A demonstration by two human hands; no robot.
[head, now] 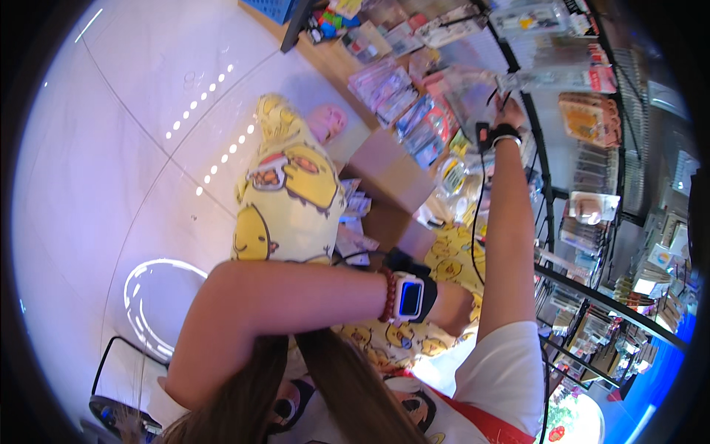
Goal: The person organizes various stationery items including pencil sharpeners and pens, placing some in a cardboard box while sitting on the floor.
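My right hand [510,111] reaches to the display rack, its fingers at a dark metal hook beside clear plastic packaging [471,91]; blur hides whether they grip anything. A black strap and a light band circle that wrist. My left hand [456,311] lies low over yellow chick-print trousers [407,338], back upward, its fingers hidden. On the left wrist are a white smartwatch [410,298] and a red bead bracelet [388,294]. Between my legs stands an open cardboard box [391,166] with several flat packs [356,205] inside.
Packaged goods [383,89] cover the low wooden shelf [333,64]. Black rack bars [541,150] and hanging packs [591,119] rise on the right. A black cable [476,222] runs down from the right wrist. Glossy tiled floor [150,139] extends left.
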